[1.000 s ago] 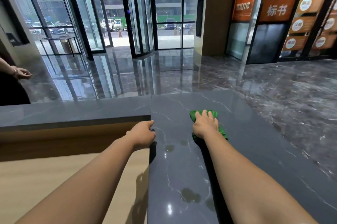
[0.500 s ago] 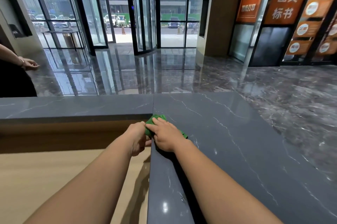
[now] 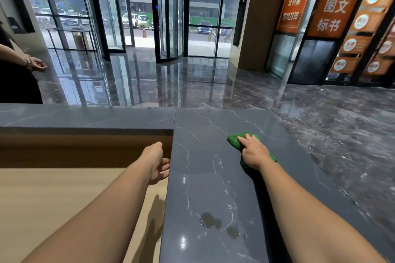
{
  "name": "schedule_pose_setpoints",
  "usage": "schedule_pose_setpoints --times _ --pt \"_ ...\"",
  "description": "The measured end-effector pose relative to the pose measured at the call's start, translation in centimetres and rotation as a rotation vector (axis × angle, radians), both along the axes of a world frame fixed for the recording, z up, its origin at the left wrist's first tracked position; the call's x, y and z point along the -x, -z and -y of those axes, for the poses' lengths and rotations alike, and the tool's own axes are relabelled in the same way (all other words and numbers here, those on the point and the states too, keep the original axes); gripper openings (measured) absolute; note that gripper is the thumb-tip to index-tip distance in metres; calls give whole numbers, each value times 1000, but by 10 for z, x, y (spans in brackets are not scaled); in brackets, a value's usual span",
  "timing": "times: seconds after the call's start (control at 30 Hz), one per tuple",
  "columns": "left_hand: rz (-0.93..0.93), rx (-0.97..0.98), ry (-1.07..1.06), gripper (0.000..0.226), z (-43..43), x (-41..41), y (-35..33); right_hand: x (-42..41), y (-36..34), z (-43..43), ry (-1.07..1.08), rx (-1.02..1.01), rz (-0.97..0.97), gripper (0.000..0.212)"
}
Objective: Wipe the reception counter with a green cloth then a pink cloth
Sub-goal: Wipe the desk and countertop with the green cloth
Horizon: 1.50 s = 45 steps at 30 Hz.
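Note:
The dark grey marble reception counter (image 3: 209, 188) runs away from me in the middle of the head view. On its right half lies a crumpled green cloth (image 3: 235, 139). My right hand (image 3: 253, 151) presses down on the cloth with the fingers stretched over it, covering most of it. My left hand (image 3: 157, 162) rests at the counter's left edge, fingers relaxed and holding nothing. No pink cloth is in view.
A second counter slab (image 3: 85, 115) joins at the left, above a lower light wooden desk (image 3: 53, 198). Damp patches (image 3: 211, 220) show on the near counter. Another person's hand (image 3: 37, 65) is at the far left. Glossy lobby floor and glass doors lie beyond.
My right hand slid the green cloth left to the counter's inner edge, then back to the right half. My left hand stayed at the left edge.

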State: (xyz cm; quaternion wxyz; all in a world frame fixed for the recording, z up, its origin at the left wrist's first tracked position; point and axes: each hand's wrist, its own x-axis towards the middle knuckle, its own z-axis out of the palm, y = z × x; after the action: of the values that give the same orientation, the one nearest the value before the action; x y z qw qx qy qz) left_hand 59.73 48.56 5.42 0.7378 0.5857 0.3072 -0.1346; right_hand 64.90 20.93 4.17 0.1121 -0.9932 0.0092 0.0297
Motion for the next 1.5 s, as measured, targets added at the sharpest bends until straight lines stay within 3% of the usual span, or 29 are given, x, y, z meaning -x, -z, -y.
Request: schedule_pose_setpoints --times 0.17,0.43,0.63,1.03,1.27,1.5 --pt "32 43 25 53 -4 4 3 8 4 -68 82 -1 65 50" --pt "92 7 -2 39 -2 5 -1 45 2 -189 -317 -77 45 62" --pt "44 27 -18 51 -1 10 -3 51 -4 -162 -505 -35 27 58" --pt "-70 -153 128 57 -4 43 -18 43 -1 -22 -90 -2 11 59" --pt "-20 -73 90 55 -2 55 -18 61 -2 -82 92 -47 59 57" --pt "23 -45 61 55 -2 57 -17 88 0 -175 -131 -100 72 58"
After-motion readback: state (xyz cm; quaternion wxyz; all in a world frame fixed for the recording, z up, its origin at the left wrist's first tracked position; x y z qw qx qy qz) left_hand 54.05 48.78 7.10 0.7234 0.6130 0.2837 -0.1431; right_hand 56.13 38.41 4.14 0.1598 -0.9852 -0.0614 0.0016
